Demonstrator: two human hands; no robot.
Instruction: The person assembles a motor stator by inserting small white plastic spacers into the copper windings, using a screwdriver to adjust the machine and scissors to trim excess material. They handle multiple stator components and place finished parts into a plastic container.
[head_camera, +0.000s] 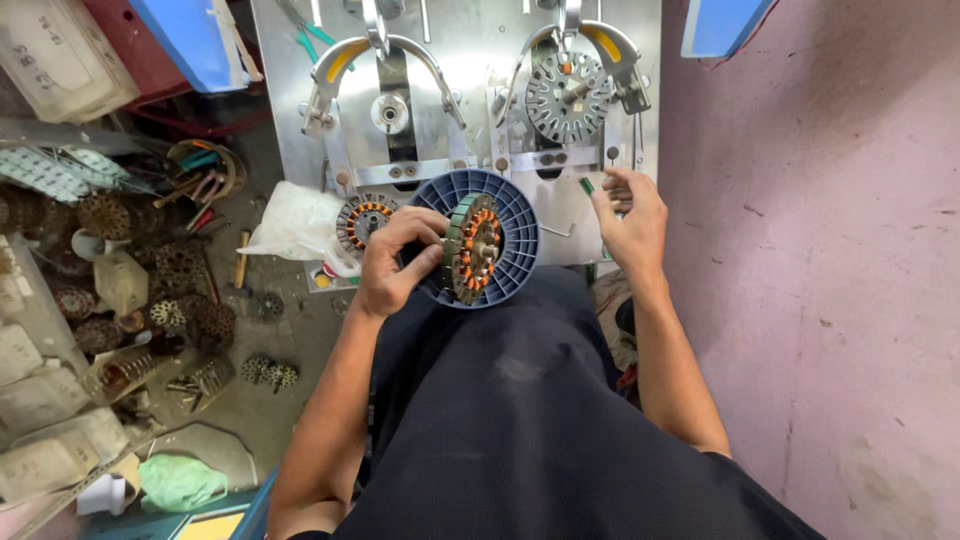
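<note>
Currently listed, placed relative to the blue ribbed disc (512, 215) on the lap: 1 left hand (392, 262), at the disc's left edge, fingers curled shut on the wound stator (474, 248) standing on edge against the disc face. 1 right hand (628, 212), right of the disc, fingers pinched on a small green-handled tool (587, 186). 1 winding machine (470, 90), above the disc. Risk, judged: stator tips off the disc, since only fingertips steady it.
</note>
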